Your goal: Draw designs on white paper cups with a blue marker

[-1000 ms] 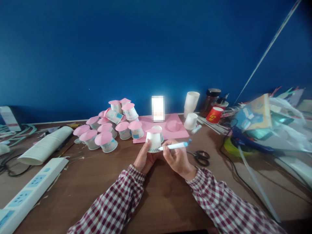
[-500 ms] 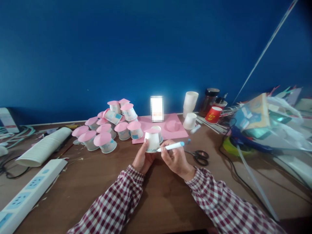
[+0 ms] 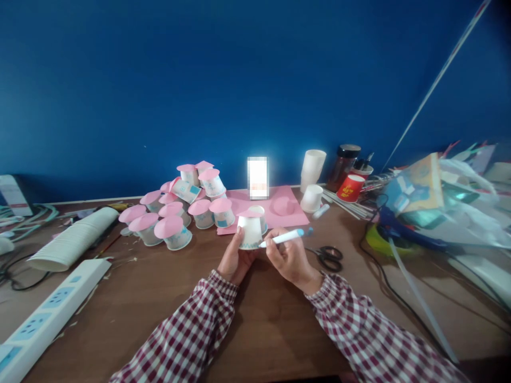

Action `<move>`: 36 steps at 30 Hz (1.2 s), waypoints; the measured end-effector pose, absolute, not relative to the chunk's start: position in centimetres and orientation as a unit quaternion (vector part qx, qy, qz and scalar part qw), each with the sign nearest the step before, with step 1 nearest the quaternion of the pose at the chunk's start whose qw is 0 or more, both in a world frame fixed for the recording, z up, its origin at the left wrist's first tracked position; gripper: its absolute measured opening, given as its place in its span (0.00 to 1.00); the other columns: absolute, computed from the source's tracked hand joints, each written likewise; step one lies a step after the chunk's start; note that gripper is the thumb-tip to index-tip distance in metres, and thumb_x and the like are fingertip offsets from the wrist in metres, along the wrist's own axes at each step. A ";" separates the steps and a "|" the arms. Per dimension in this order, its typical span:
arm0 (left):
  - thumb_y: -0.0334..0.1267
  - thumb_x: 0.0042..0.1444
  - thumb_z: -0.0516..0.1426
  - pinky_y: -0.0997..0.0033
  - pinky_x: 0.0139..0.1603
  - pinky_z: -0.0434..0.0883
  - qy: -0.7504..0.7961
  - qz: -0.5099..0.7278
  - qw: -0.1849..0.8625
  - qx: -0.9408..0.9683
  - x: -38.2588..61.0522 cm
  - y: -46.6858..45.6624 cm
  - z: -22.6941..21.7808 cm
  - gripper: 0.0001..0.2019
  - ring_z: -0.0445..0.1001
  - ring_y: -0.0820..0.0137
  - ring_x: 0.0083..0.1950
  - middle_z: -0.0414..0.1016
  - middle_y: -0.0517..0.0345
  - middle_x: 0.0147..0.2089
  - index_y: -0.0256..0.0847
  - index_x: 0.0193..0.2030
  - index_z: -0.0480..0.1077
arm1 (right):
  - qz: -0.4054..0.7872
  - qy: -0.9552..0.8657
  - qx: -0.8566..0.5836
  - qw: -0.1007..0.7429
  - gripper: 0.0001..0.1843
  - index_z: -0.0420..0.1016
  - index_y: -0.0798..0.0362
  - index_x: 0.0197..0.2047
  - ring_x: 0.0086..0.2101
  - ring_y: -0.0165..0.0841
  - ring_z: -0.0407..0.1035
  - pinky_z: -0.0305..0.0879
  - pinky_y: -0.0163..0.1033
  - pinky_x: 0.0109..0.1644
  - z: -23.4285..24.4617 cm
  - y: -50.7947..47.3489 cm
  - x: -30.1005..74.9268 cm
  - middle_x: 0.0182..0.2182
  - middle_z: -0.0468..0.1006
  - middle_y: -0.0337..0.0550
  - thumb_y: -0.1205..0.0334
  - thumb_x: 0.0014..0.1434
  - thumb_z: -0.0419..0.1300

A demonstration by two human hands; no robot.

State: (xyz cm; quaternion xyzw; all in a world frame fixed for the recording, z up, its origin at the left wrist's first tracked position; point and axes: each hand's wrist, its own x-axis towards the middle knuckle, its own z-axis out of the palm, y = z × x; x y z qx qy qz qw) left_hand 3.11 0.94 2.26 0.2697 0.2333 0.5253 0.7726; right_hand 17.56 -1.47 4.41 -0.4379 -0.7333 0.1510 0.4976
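An upside-down white paper cup point(image 3: 250, 231) with a pink paper top is held in my left hand point(image 3: 235, 259), thumb on its side. A blue zigzag line runs along the cup's rim at the bottom. My right hand point(image 3: 288, 260) is closed around a white marker point(image 3: 282, 239) with a blue end, its tip at the right end of the zigzag. Just behind the held cup stands another cup point(image 3: 261, 214), partly hidden. Pink paper point(image 3: 293, 199) lies flat beyond it, with a pink cone-like piece point(image 3: 282, 206) on top.
Left of my hands sit several pink-topped decorated cups point(image 3: 173, 232). On the right are scissors point(image 3: 330, 258), a white cup point(image 3: 312, 199), a red cup point(image 3: 350, 188), a dark-lidded jar point(image 3: 344, 165) and plastic bags. A power strip point(image 3: 51, 314) and stacked cups point(image 3: 75, 242) lie far left.
My right hand and the marker have shifted slightly right along the cup's rim. My left hand still holds the cup in nearly the same place.
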 end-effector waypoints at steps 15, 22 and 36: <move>0.41 0.58 0.55 0.66 0.49 0.72 0.254 0.532 0.749 0.303 3.2 0.8 2.5 0.21 0.74 0.64 0.47 0.74 0.47 0.50 0.34 0.56 0.64 | 0.154 -0.732 -0.442 0.495 0.06 0.68 0.53 0.33 0.26 0.30 0.66 0.62 0.33 0.30 4.4 -1.5 17.5 0.26 0.72 0.39 0.63 0.59 0.51; 0.41 0.57 0.56 0.65 0.50 0.72 0.260 0.520 0.758 0.295 3.0 0.9 2.2 0.22 0.74 0.64 0.48 0.72 0.47 0.53 0.36 0.56 0.64 | 0.138 -0.735 -0.439 0.497 0.06 0.67 0.53 0.33 0.28 0.31 0.67 0.63 0.35 0.33 4.4 -1.5 17.5 0.27 0.73 0.40 0.63 0.59 0.51; 0.41 0.57 0.55 0.69 0.47 0.73 0.259 0.520 0.767 0.270 3.0 0.9 2.1 0.20 0.74 0.66 0.47 0.74 0.49 0.50 0.35 0.55 0.65 | 0.165 -0.733 -0.442 0.490 0.06 0.66 0.53 0.32 0.25 0.29 0.65 0.61 0.33 0.30 4.2 -1.2 17.7 0.24 0.71 0.38 0.63 0.60 0.51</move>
